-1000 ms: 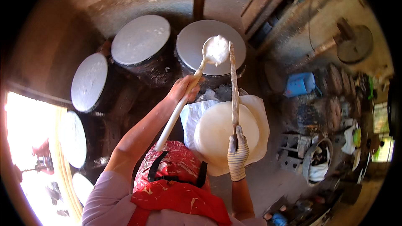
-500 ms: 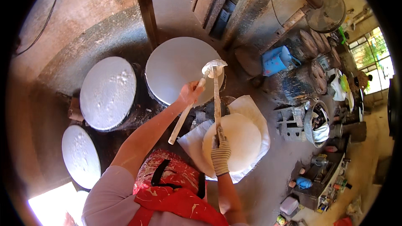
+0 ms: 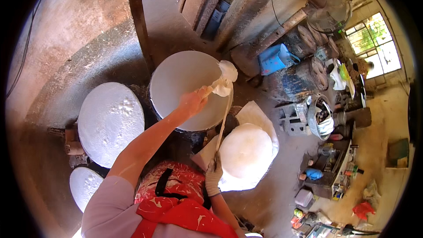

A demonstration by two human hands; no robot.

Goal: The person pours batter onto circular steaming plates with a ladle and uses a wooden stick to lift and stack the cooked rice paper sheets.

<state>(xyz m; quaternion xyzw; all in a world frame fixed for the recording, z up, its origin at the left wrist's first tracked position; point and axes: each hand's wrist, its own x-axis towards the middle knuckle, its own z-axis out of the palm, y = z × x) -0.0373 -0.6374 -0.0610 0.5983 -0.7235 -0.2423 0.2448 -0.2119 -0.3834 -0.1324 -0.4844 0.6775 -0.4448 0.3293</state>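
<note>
My bare left hand is closed round a pale stick over a large round grey-white pan. A soft white lump, doughy or pasty in look, clings near the stick's end at the pan's right rim; folds of it hang toward my fingers. My right hand, in a striped knit glove, grips a long wooden stick that rises to the same lump. Beside the glove, a round white slab or stack of sheets lies on a white cloth. Whether it has layers I cannot tell.
Two more round pans with bumpy white surfaces, a larger one and a smaller one, stand at the left. To the right are a blue pitcher, a standing fan, a metal bucket and a cluttered low table.
My view has shifted. The white lump has spread into hanging folds between the stick ends. My gloved right hand has moved left and down, off the white slab; my left hand stays over the pan.
</note>
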